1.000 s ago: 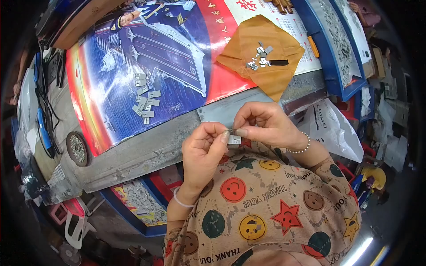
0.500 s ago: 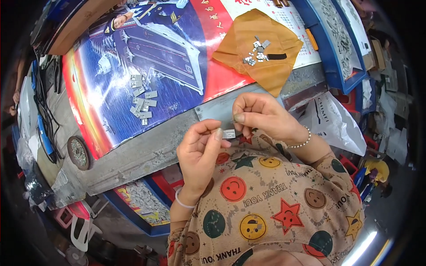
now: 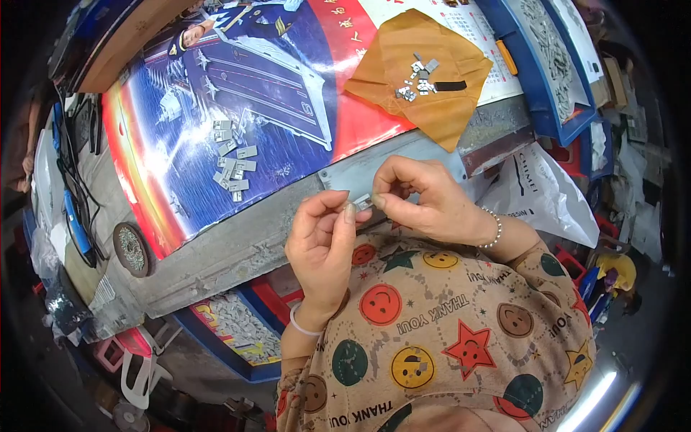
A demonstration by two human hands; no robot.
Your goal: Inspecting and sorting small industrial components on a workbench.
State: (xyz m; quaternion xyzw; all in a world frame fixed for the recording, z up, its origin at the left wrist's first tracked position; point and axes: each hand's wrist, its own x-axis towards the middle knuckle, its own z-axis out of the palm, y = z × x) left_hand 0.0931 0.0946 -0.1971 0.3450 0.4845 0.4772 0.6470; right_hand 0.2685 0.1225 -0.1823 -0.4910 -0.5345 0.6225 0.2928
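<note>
Between thumb and finger, my left hand pinches a small grey rectangular metal-looking piece just over the table's near edge. The fingertips of my right hand are closed at the piece's right end; whether they hold something tiny of their own is hidden. Beyond my left hand, a loose group of similar grey pieces lies on a glossy blue and red poster. Past my right hand, an orange-brown sheet carries several smaller silvery parts and a black strip.
Blue bins of grey parts stand at the far right and below the table. A round dish of shavings and a blue-handled tool lie left. A white plastic bag hangs right. Another person in yellow is behind it.
My right hand has moved left and down, bringing its fingertips to the grey piece. The piece is now tilted and slightly higher in my left hand.
</note>
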